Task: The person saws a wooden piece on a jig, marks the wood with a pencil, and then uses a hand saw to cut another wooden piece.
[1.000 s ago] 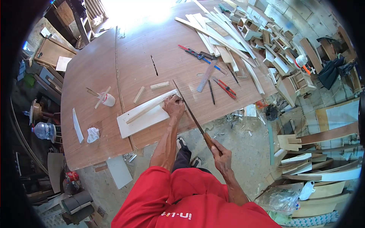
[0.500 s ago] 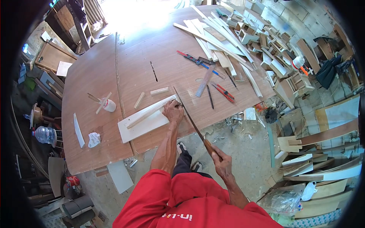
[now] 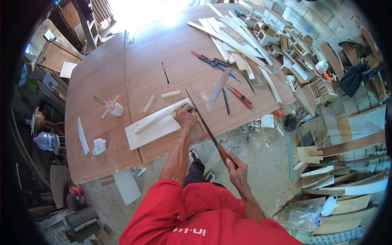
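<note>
In my right hand [image 3: 237,169] is the wooden handle of a handsaw [image 3: 207,129], my fingers wrapped round it. Its long thin blade slants up and away, passing right beside the fingers of my left hand [image 3: 186,116]. That hand is closed over the end of a narrow wooden strip [image 3: 157,121], pressing it down on a pale flat board [image 3: 157,135]. The board lies at the table's near edge. Two short wood pieces, one a light block [image 3: 171,94] and the other a small stick [image 3: 149,104], rest just beyond it.
On the table [image 3: 98,73] lie a metal ruler [image 3: 221,84], red pliers-like tool [image 3: 240,96], a blue-and-red bar tool [image 3: 214,63] and a thin brush [image 3: 165,72]. A white pot [image 3: 116,109] with sticks stands left. Long wood strips [image 3: 228,43] pile at the far right.
The whole view has shifted slightly. My left hand stays on the strip and the saw remains beside it, with almost no visible movement.
</note>
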Tool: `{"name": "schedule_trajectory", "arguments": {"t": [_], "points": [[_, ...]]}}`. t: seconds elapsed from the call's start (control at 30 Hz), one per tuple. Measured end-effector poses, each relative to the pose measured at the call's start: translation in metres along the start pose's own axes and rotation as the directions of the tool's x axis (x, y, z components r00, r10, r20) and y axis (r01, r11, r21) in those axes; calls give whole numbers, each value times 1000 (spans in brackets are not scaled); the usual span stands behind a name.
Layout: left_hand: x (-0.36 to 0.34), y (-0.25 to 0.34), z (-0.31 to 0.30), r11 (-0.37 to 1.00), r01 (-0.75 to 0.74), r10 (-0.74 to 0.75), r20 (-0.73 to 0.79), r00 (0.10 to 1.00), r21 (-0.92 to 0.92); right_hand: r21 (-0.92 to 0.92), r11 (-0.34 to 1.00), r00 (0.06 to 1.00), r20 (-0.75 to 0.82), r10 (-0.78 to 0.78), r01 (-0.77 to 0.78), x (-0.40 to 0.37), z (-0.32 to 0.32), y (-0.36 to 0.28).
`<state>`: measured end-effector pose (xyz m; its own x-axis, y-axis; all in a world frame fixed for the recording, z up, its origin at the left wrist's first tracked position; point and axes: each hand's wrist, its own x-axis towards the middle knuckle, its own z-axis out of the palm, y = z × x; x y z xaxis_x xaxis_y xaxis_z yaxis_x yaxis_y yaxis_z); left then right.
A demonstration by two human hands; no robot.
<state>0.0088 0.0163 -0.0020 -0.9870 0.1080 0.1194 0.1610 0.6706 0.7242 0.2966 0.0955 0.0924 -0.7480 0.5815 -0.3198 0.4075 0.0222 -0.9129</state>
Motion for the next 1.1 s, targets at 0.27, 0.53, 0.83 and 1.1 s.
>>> {"name": "schedule_trajectory", "arguments": {"t": [0.27,0.53,0.83,1.1], "points": [[1,-1,0,1000,5,-5,4,1000,-28,52,993,993,-40,-108,110,-16,-4,12],[2,3,-3,1000,18,-18,19,1000,-4,-38,994,995,17,-101,102,-9,-3,4],[1,5,-2,999,34,-34,2,999,14,-8,993,993,5,-120,120,-6,4,-2],[1,1,-3,1000,-15,15,1,1000,19,-37,998,999,0,-46,46,4,6,-9]]}}
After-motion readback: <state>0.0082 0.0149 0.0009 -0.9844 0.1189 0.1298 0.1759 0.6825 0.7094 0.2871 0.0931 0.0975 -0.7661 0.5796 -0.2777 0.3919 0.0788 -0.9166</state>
